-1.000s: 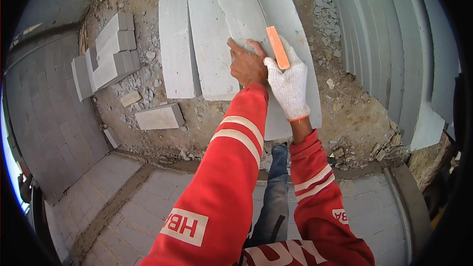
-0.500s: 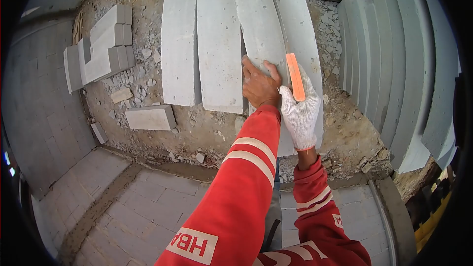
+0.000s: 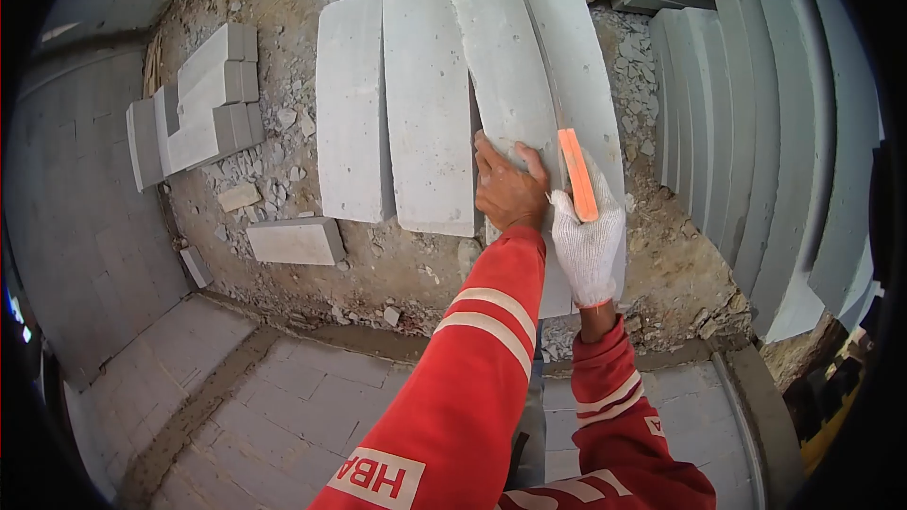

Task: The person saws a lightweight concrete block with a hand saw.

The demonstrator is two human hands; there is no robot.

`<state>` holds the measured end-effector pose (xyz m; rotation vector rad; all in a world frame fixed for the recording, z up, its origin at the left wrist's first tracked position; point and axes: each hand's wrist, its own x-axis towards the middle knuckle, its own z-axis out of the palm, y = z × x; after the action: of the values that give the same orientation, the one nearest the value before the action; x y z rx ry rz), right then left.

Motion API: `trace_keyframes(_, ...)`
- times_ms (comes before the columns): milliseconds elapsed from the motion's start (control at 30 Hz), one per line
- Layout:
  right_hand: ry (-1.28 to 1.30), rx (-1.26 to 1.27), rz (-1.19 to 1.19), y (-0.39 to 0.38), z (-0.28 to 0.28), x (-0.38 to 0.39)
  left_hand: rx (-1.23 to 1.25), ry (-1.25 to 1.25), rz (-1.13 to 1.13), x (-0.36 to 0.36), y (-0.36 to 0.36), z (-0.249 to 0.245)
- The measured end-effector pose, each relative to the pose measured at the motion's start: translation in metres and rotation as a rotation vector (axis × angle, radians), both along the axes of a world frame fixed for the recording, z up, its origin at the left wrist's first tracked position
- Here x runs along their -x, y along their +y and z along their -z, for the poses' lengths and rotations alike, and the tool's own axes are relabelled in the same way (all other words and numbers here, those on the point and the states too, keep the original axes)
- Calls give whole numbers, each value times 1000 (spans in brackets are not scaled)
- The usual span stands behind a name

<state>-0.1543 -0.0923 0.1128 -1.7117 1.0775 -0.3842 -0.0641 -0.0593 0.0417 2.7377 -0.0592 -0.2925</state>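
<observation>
My right hand [image 3: 590, 246], in a white knit glove, is closed around the orange handle [image 3: 578, 175] of a hand saw. The thin saw blade [image 3: 537, 33] stretches away from me along the right side of a pale grey lightweight concrete block [image 3: 501, 57]. Bare, my left hand [image 3: 511, 187] grips the near end of that block, its fingers at the left edge and its thumb on top. Another pale block [image 3: 576, 47] lies under and right of the blade. How deep the blade sits is hidden.
Two long blocks [image 3: 430, 113] lie to the left. A short block [image 3: 295, 241] and stacked cut pieces [image 3: 217, 94] rest on rubble-strewn ground [image 3: 406, 264]. Tall blocks [image 3: 775, 151] stand at the right. A low masonry wall [image 3: 293, 387] runs along the near side.
The whole scene has shifted downward in view with the camera. Relative to the blocks, the saw handle and my right hand have come slightly nearer to me. My left hand keeps its grip.
</observation>
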Motion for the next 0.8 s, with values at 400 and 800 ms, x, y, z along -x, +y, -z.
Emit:
trace_keyframes(400, 102, -51, -70, 77, -36, 126, -37, 87, -3, -3, -2, -11)
trace_keyframes(800, -116, -107, 41, 6, -6, 12, 37, 23, 1, -1, 2, -1)
